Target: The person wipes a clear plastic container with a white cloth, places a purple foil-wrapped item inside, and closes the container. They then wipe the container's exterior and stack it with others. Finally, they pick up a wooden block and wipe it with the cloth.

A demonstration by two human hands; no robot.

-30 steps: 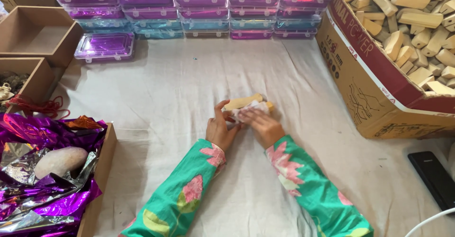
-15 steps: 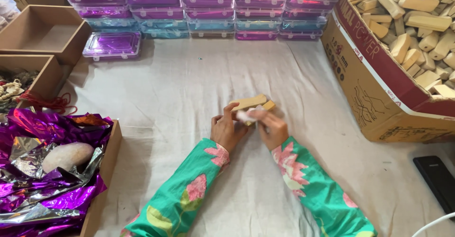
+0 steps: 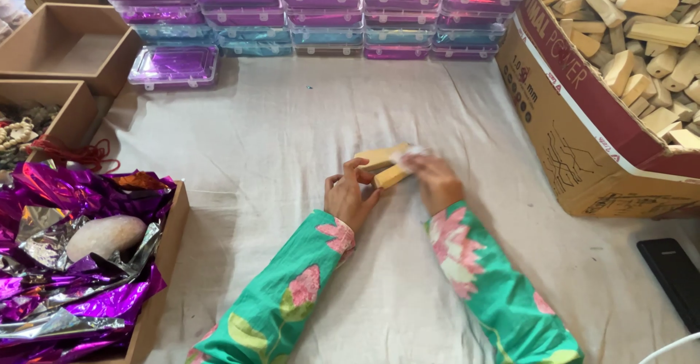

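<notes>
Wooden blocks (image 3: 385,166) — both hands (image 3: 394,189) clasp them, wrists low on cloth (image 3: 292,138).

My sleeves (image 3: 467,276) are bright green with pink flowers. The wooden blocks (image 3: 386,166) in my grip are pale tan. Upper frame: purple and teal clear cases (image 3: 321,14). Lower left: shiny purple and silver foil (image 3: 80,276). The cloth (image 3: 292,131) is off-white.
</notes>
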